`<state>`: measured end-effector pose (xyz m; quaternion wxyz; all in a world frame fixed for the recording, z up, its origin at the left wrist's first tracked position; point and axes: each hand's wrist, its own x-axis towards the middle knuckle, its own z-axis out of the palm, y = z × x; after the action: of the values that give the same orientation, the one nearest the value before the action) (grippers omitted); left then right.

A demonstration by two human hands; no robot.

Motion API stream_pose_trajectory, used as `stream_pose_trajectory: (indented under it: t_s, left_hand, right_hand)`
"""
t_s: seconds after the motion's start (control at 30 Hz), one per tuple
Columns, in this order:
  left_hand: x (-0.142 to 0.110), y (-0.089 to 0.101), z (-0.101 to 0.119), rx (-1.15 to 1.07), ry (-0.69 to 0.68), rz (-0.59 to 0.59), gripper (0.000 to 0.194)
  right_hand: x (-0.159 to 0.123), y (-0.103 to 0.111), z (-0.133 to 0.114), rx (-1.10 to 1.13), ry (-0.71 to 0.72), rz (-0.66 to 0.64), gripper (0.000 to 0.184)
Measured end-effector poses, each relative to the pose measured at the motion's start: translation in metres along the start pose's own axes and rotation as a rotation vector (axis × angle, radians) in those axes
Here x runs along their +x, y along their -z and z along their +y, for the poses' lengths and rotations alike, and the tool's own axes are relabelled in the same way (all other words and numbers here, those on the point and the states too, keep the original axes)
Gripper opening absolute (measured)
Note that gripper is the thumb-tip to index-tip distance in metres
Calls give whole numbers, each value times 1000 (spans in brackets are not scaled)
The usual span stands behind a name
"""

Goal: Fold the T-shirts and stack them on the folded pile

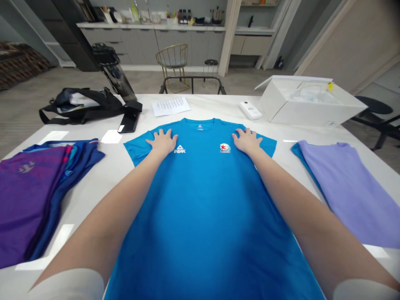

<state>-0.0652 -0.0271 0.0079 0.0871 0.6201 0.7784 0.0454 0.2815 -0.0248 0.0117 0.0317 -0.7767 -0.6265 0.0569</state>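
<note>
A blue T-shirt (203, 200) lies spread flat on the white table (106, 175), its collar at the far side and its sleeves out to both sides. White lettering and a small red-and-white badge mark its chest. My left hand (163, 142) rests with spread fingers on the shirt near the left shoulder, beside the lettering. On the opposite shoulder, my right hand (247, 141) presses flat with its fingers apart, just right of the badge. Neither hand grips the cloth. The shirt's lower hem runs out of view at the bottom.
Folded shirts with a purple one (28, 200) on top are stacked at left; a folded lavender shirt (350, 187) lies at right. Along the back are a black bag (84, 104), a phone (129, 118), a clear bottle (117, 77), a paper sheet (171, 106) and an open white box (309, 108).
</note>
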Motion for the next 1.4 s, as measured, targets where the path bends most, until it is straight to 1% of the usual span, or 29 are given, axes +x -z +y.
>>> stream_pose_trajectory:
  t_s: [0.13, 0.27, 0.3, 0.37, 0.43, 0.47, 0.5, 0.57, 0.63, 0.7, 0.83, 0.93, 1.07, 1.13, 1.2, 1.3, 1.4]
  left_hand:
    - [14, -12, 4, -11, 1, 17, 68]
    - [22, -12, 9, -3, 5, 6, 67]
    - [24, -11, 10, 15, -6, 26, 65]
    - [30, -8, 15, 64, -52, 119, 58]
    - [40, -5, 20, 105, -128, 227, 50]
    - [47, -3, 22, 116, -166, 255, 47]
    - [55, -2, 24, 121, -202, 257, 44]
    - [73, -1, 26, 116, -259, 215, 39]
    - [91, -3, 26, 86, -275, 172, 34]
    - [105, -6, 25, 40, -269, 154, 30]
    - [126, -13, 26, -9, -267, 189, 28]
    - [143, -15, 32, -18, -265, 220, 28]
    - [161, -15, 41, -46, -245, 224, 31]
    - [163, -15, 37, -58, -248, 251, 34]
    - [158, -13, 24, -39, -257, 279, 37]
    - [143, -6, -6, 46, -255, 268, 41]
    - [124, 3, -36, 137, -236, 235, 43]
  right_hand:
    - [12, -9, -2, -19, 7, 7, 62]
    - [27, -11, -3, -14, 20, 25, 61]
    - [32, -11, -3, -10, 24, 29, 60]
    - [43, -10, -5, -12, 48, 68, 56]
    - [54, -9, -8, -26, 96, 147, 51]
    - [60, -9, -10, -33, 118, 181, 48]
    - [66, -9, -11, -38, 132, 200, 46]
    - [76, -11, -13, -36, 133, 194, 43]
    - [84, -13, -13, -32, 130, 179, 38]
    - [91, -16, -13, -31, 144, 189, 34]
    - [112, -19, -13, -20, 163, 210, 30]
    - [134, -19, -17, -16, 167, 223, 30]
    - [158, -16, -22, -26, 204, 242, 30]
    - [161, -13, -16, -2, 223, 275, 32]
    - [157, -8, -1, 40, 217, 294, 34]
    - [139, 0, 36, 59, 156, 269, 34]
    - [116, 6, 75, 13, 59, 215, 35]
